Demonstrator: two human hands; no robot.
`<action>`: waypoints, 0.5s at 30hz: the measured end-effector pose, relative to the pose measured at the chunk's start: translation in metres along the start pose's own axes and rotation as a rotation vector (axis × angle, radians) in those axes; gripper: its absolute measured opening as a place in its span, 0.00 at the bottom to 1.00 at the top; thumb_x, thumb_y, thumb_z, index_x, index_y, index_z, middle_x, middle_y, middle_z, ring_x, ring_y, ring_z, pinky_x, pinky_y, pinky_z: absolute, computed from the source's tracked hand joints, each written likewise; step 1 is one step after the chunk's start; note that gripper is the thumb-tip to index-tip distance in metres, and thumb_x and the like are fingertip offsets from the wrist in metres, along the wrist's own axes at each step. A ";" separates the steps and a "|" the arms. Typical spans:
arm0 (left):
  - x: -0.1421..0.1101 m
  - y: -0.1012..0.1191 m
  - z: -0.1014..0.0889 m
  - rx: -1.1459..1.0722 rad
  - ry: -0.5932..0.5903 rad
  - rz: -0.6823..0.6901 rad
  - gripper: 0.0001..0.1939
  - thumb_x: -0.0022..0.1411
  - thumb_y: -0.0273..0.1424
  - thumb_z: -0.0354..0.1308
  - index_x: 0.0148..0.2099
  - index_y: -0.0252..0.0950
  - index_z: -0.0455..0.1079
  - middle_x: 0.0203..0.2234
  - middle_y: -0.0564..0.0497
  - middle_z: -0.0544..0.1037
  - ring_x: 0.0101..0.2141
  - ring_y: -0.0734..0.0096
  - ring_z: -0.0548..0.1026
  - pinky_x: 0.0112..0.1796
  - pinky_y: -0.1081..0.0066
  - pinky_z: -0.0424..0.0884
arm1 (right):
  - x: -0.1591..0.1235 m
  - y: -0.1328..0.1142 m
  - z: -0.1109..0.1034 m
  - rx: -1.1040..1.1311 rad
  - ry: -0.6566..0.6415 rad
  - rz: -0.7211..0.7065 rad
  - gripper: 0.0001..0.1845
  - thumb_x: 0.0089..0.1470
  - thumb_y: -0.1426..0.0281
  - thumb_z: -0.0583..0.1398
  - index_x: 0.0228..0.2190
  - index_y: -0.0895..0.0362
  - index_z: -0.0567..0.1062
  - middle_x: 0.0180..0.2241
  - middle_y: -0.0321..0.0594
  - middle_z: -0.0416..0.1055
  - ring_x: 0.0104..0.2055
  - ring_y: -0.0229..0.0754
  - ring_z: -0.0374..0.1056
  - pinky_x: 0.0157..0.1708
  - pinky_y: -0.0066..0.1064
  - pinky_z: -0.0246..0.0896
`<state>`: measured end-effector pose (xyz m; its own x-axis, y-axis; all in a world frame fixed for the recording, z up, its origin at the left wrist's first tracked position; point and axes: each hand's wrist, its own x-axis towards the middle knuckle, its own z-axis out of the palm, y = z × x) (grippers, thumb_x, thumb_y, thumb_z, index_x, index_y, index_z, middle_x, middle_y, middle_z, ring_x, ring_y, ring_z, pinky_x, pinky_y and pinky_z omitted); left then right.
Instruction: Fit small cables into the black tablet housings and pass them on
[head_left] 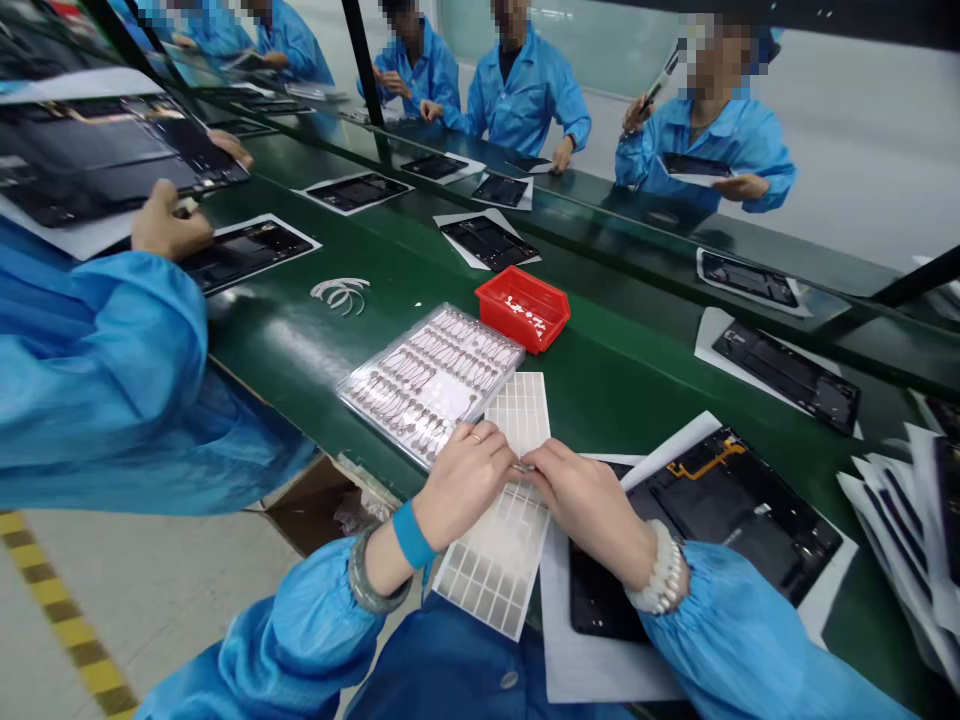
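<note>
My left hand (466, 482), with a blue wrist strap and a bangle, and my right hand (589, 503), with a beaded bracelet, meet fingertip to fingertip. Both are closed in a pinch on something tiny that the fingers mostly hide. Beneath them lies a pale sheet of rectangular adhesive labels (487, 565), its near end hanging past the table edge. Just beyond my left hand, a clear tray (382, 425) holds rows of small round parts with thin wires. To the right of my right hand, a black tablet housing (750, 510) with an orange flex cable rests on white paper.
A red bin (525, 308) with small white pieces stands behind the tray. Curled white strips (341, 293) lie on the green table (277, 340). More housings on paper (787, 375) line the bench. At left, a co-worker's hand (169, 225) holds another housing. Several people sit opposite.
</note>
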<state>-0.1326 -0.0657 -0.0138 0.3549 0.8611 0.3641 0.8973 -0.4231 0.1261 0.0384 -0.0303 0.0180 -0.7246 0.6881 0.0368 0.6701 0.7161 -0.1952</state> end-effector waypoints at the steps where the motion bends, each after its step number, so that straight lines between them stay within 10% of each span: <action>1: 0.000 0.000 0.000 0.005 0.002 0.004 0.13 0.65 0.32 0.56 0.28 0.33 0.68 0.25 0.50 0.70 0.35 0.62 0.67 0.35 0.63 0.57 | 0.001 0.000 0.000 -0.002 -0.011 -0.001 0.07 0.62 0.69 0.54 0.35 0.55 0.72 0.34 0.36 0.71 0.30 0.40 0.71 0.24 0.29 0.54; 15: 0.000 0.000 0.001 -0.017 0.046 0.002 0.15 0.66 0.34 0.55 0.28 0.34 0.69 0.24 0.51 0.70 0.33 0.65 0.67 0.35 0.64 0.57 | 0.003 0.003 -0.005 0.027 -0.088 0.000 0.09 0.62 0.68 0.53 0.34 0.56 0.73 0.34 0.36 0.72 0.32 0.38 0.72 0.26 0.29 0.55</action>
<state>-0.1325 -0.0654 -0.0146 0.3440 0.8466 0.4062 0.8917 -0.4300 0.1411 0.0387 -0.0253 0.0225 -0.7368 0.6744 -0.0488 0.6664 0.7120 -0.2215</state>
